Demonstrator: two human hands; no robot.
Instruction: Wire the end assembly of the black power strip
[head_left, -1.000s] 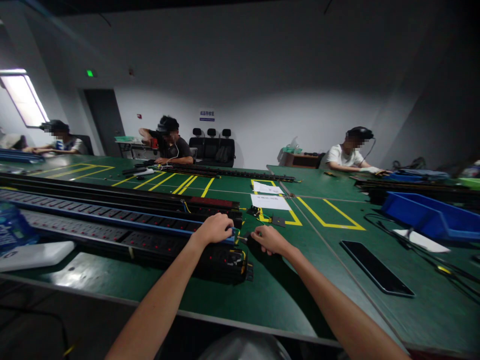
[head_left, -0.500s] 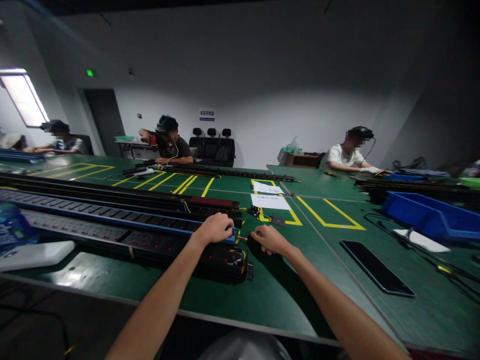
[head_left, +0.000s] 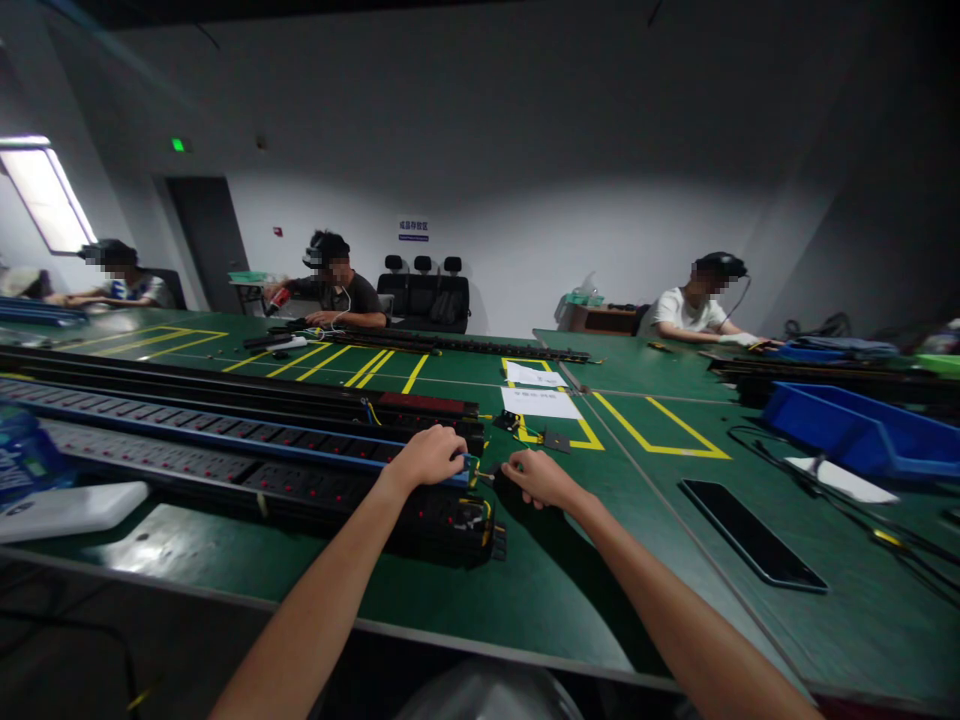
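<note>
Long power strips lie side by side on the green table, one in a blue housing (head_left: 300, 445) and a black one (head_left: 315, 485) with red-lit switches nearer to me. My left hand (head_left: 429, 455) is curled over the right end of the blue strip and holds it. Yellow wire shows at that end. Just to the right, my right hand (head_left: 541, 478) is closed around the dark handle of a screwdriver (head_left: 485, 476). Its thin shaft points left at the blue strip's end; whether the tip touches a screw is too small to tell.
A phone (head_left: 752, 533) and a blue bin (head_left: 862, 430) lie to the right, with black cables (head_left: 900, 540) around. Paper sheets (head_left: 540, 403) and small black parts (head_left: 556, 441) are beyond my hands. A white block (head_left: 75, 510) sits left. Several co-workers sit across the table.
My hands, the blue strip and the screwdriver look unmoved. Across the table, a co-worker's hand with a red tool has come down and to the left.
</note>
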